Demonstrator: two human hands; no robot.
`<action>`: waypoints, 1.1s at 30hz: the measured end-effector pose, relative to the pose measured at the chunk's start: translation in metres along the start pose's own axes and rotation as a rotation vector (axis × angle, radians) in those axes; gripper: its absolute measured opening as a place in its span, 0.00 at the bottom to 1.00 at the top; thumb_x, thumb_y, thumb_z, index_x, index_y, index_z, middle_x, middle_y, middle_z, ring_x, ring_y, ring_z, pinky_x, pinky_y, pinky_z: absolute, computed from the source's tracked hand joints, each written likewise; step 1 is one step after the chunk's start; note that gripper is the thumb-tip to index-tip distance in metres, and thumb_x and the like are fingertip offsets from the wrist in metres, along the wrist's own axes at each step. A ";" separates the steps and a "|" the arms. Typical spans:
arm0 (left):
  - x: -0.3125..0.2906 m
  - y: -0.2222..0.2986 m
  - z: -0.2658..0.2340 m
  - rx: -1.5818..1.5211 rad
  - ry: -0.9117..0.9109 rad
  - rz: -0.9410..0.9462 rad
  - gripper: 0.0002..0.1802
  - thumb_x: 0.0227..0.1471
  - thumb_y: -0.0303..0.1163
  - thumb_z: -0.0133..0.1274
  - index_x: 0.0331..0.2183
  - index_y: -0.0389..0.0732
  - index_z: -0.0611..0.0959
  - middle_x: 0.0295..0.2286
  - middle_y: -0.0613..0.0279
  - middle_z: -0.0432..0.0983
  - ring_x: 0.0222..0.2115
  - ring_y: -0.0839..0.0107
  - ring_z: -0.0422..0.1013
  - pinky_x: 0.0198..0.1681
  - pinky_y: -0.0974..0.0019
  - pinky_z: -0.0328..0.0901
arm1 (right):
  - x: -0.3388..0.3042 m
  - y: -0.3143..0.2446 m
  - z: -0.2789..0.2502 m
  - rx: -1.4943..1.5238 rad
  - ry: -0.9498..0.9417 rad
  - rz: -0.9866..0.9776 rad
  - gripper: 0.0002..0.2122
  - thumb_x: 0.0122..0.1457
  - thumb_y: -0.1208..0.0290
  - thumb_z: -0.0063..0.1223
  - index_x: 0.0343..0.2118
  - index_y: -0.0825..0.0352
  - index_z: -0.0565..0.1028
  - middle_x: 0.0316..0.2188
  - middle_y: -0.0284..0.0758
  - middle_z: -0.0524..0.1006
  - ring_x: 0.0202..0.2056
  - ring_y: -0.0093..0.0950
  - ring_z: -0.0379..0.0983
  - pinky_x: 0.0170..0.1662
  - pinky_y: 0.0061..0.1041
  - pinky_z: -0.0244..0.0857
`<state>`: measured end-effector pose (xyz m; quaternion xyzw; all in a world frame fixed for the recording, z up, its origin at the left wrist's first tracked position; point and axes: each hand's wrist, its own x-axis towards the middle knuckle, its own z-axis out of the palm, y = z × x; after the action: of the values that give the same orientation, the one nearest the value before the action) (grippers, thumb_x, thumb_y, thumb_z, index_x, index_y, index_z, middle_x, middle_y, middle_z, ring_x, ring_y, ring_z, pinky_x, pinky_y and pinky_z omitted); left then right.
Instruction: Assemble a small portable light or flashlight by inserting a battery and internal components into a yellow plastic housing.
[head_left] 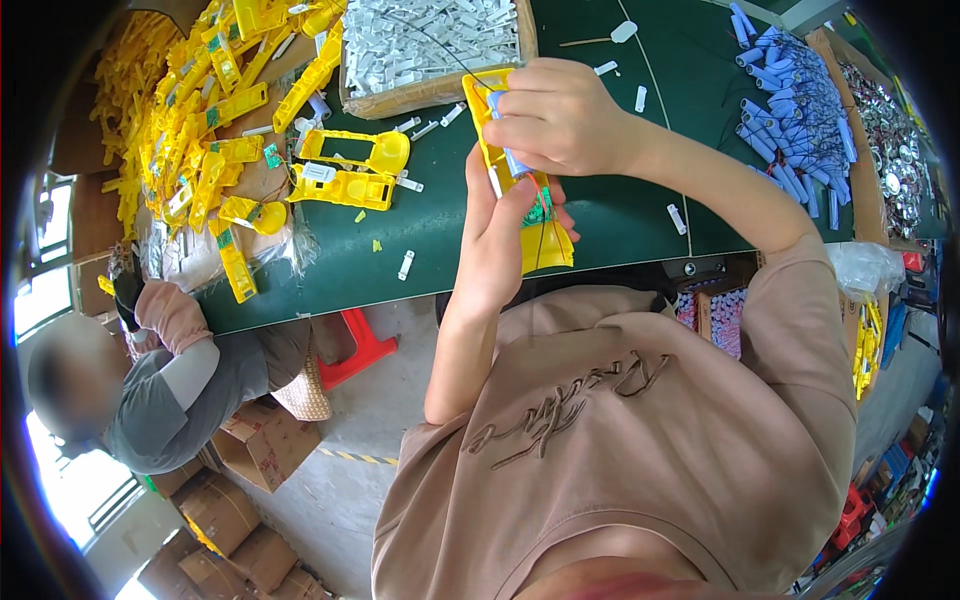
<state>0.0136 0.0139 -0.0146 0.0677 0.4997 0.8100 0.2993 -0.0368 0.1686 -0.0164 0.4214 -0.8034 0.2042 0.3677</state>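
The right hand (562, 118) is pinching a blue cell (516, 164) at the yellow housing (546, 252), which the left hand (492, 235) is gripping above the table's (620, 222) near edge. A dark wire (441, 44) is trailing over the box (400, 101) of pale parts (410, 62); snagging there could tug the cell askew. More blue cells (785, 130) are lying near the table's right end.

Red plastic stool (365, 345) stands on grey floor (345, 510) by green worktop's (630, 215) near edge; striped tape (355, 457) marks floor. Windows (45, 300) beyond left end glare white; cardboard cartons (228, 512) stand stacked.
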 end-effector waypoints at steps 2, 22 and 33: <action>0.002 0.001 0.002 0.008 -0.005 0.006 0.27 0.49 0.28 0.35 0.51 0.41 0.50 0.28 0.55 0.66 0.22 0.71 0.68 0.25 0.67 0.68 | 0.002 0.007 -0.001 -0.011 -0.015 -0.068 0.09 0.34 0.70 0.55 0.22 0.62 0.71 0.21 0.31 0.69 0.25 0.28 0.66 0.27 0.24 0.60; -0.018 0.029 0.004 -0.064 -0.142 -0.071 0.29 0.47 0.27 0.35 0.52 0.39 0.49 0.29 0.51 0.66 0.22 0.68 0.68 0.25 0.66 0.68 | 0.020 -0.006 -0.029 0.032 0.056 -0.151 0.10 0.43 0.62 0.56 0.24 0.63 0.75 0.16 0.29 0.66 0.19 0.25 0.63 0.22 0.22 0.58; -0.017 0.027 0.005 0.043 -0.083 -0.002 0.30 0.47 0.25 0.34 0.53 0.41 0.48 0.29 0.52 0.66 0.23 0.69 0.68 0.26 0.67 0.68 | 0.016 -0.009 -0.025 -0.039 0.026 -0.215 0.10 0.44 0.65 0.56 0.27 0.65 0.72 0.20 0.31 0.69 0.20 0.25 0.65 0.24 0.23 0.61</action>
<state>0.0184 -0.0003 0.0139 0.1072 0.5042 0.7953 0.3191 -0.0247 0.1712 0.0125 0.4951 -0.7526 0.1534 0.4061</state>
